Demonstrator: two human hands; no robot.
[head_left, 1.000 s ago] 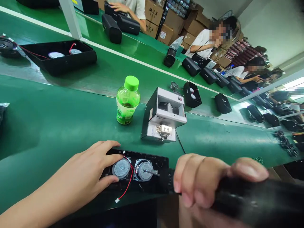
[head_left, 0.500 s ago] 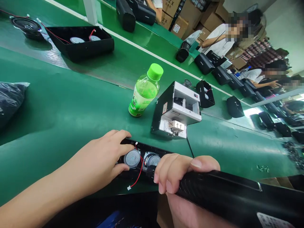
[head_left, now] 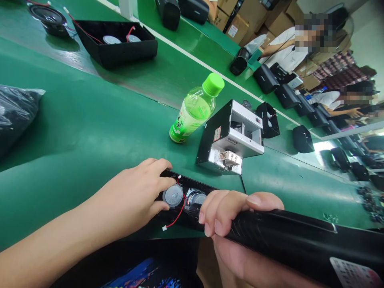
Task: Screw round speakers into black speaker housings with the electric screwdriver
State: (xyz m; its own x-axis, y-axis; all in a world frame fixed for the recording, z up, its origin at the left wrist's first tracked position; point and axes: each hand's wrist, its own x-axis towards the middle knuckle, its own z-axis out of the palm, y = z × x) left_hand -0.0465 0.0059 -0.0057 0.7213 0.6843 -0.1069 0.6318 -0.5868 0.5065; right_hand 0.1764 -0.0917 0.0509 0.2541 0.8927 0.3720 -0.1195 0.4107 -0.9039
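My right hand (head_left: 228,212) is wrapped round a thick black electric screwdriver (head_left: 294,234), which slants in from the right edge. Its dark tip end lies over a long black speaker housing (head_left: 195,182) at the near side of the bench. Inside the housing sit two speaker drivers: a left one (head_left: 173,195) with a grey magnet and a right one (head_left: 196,197) partly behind my fingers. A red wire (head_left: 181,213) with white plugs runs between them. My left hand (head_left: 139,192) grips the housing's left end, thumb and finger beside the left driver. The screw point is hidden.
Beyond the housing stand a green-capped drink bottle (head_left: 193,112) and a silver-black screw feeder (head_left: 231,140). Left lies a dark plastic bag (head_left: 18,116). Another housing (head_left: 120,52) and a loose speaker (head_left: 49,18) rest farther back. Co-workers (head_left: 288,50) sit across the line.
The view has shifted slightly, so the bench things appear a little right and higher. Both hands keep their grips; the screwdriver's front end shows more plainly over the housing.
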